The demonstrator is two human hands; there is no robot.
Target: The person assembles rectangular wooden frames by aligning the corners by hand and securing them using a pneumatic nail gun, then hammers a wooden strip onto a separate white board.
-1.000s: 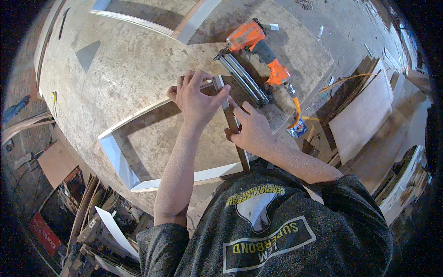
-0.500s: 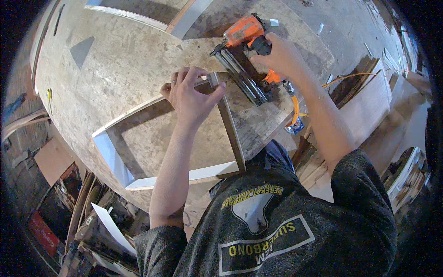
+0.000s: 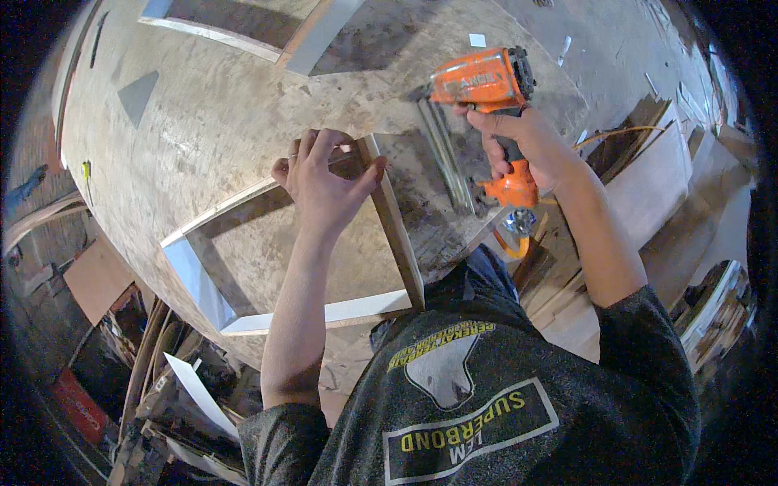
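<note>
A four-sided wooden frame (image 3: 392,223) with white inner faces sits on the worktable near my body. My left hand (image 3: 328,174) grips its far right corner, fingers over the far side and thumb against the right-hand board. To the right, my right hand (image 3: 519,146) is wrapped round the handle of an orange nail gun (image 3: 478,81), held above the tabletop. The gun's nose points left and its long metal magazine slants down toward me. An orange air hose (image 3: 512,245) hangs from the base of the handle.
Another white-faced frame (image 3: 312,40) lies at the far side of the worktable (image 3: 203,121). A grey triangular piece (image 3: 139,97) is on the left. Boards and offcuts (image 3: 648,186) are piled to the right, more scraps (image 3: 198,393) at lower left.
My right hand has closed round the nail gun's handle and lifted it, turning it and shifting it right. My left hand stays on the frame's corner, which has moved slightly left.
</note>
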